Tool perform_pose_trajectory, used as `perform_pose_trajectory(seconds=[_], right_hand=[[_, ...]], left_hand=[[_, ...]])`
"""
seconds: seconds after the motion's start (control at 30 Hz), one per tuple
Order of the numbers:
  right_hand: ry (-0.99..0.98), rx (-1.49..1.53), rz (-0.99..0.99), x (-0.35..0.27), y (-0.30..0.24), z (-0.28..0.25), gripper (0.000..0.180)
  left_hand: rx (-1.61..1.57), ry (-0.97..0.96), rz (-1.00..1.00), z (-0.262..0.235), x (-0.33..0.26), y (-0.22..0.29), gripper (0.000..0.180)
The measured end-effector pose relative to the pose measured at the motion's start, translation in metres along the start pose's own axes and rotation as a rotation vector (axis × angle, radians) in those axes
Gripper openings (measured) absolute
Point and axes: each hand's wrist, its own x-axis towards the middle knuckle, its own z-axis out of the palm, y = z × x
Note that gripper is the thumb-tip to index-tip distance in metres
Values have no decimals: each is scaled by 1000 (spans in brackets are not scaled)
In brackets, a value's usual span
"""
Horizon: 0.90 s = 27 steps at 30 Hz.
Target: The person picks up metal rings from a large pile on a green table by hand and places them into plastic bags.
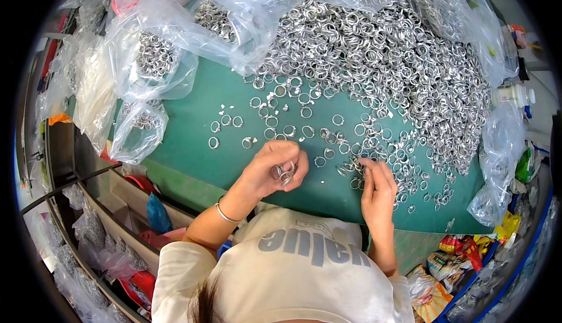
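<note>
My left hand [271, 169] is raised over the near part of the green table, its fingers curled round several silver-coloured metal rings [284, 174]. A bangle circles that wrist. To the right, my right hand [379, 187] rests at the edge of the scattered rings. Its fingers are loosely stretched, their tips close to a few loose rings [350, 165], and no ring shows between them. Beyond both hands spreads a big heap of similar rings [386, 48], thinning out toward me into single rings and small white bits.
Clear plastic bags with rings [153, 59] stand on the green table [193, 124] at the far left. An empty-looking bag [497, 165] hangs at its right edge near a white bottle [515, 96]. Open drawers [129, 206] lie lower left; colourful packets [462, 250] lower right.
</note>
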Motion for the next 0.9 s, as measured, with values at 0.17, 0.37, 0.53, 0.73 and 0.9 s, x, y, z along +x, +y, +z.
perform_pose_trajectory(seconds=[0.17, 0.37, 0.53, 0.73, 0.9], right_hand=[[25, 37, -8, -11, 2, 8, 31], [95, -140, -54, -6, -3, 11, 31], [13, -310, -63, -17, 4, 16, 46], [-60, -299, -320, -6, -6, 48, 52], [-15, -23, -522, -17, -1, 36, 44]], left_hand=[[180, 189, -100, 11, 2, 3, 28], [-450, 315, -173, 11, 8, 8, 21], [306, 390, -188, 35, 5, 0, 20], [557, 198, -228, 39, -4, -8, 25], [437, 326, -6, 40, -1, -11, 17]])
